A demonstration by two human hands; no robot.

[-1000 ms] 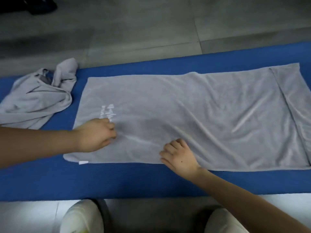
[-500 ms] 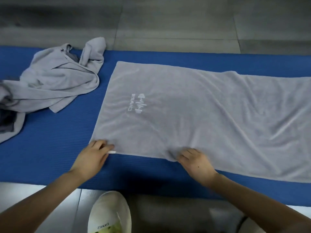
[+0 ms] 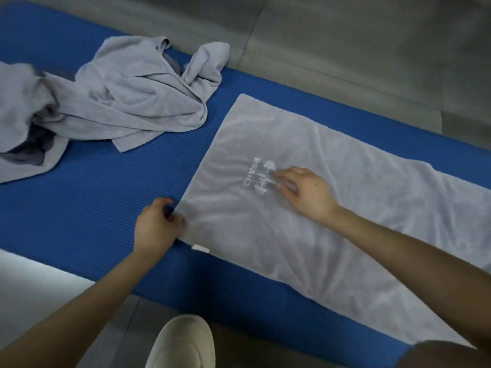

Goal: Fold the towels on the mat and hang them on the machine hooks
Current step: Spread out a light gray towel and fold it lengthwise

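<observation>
Early stage: flat towel [image 3: 332,221] spread on mat [image 3: 79,208], centre-right of frame, no fold yet. Left hand [image 3: 156,227] fingers pinching its left edge near lower corner; right hand [image 3: 308,192] fingers straight, pressing logo [image 3: 259,176]. Crumpled towels [image 3: 127,102] upper left, unfolded. Machine hooks not in view; all hanging still to do.
</observation>
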